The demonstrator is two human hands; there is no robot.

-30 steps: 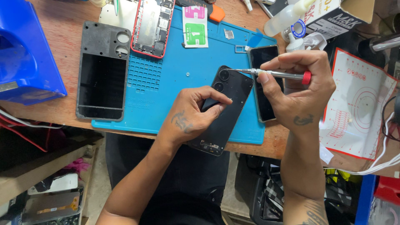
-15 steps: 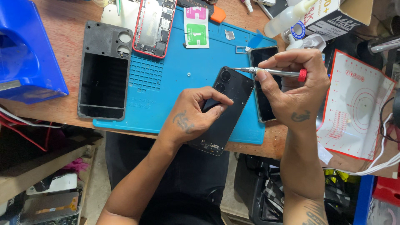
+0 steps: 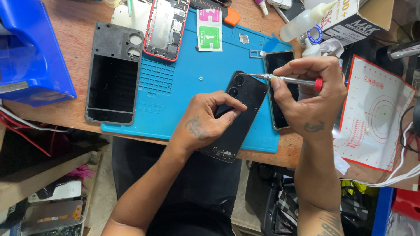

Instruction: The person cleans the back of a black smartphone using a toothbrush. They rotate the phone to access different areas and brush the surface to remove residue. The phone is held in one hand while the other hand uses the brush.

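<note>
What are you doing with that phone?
A person is working on a black phone lying back-up on a blue mat. The left hand presses it down. The right hand holds a screwdriver, its tip at the phone's top corner by the camera lenses. Another phone lies opened up nearby.

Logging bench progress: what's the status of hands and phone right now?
Left hand pressing down black phone on blue mat. Right hand holds screwdriver, tip at phone's top corner. Second phone close beside.
</note>
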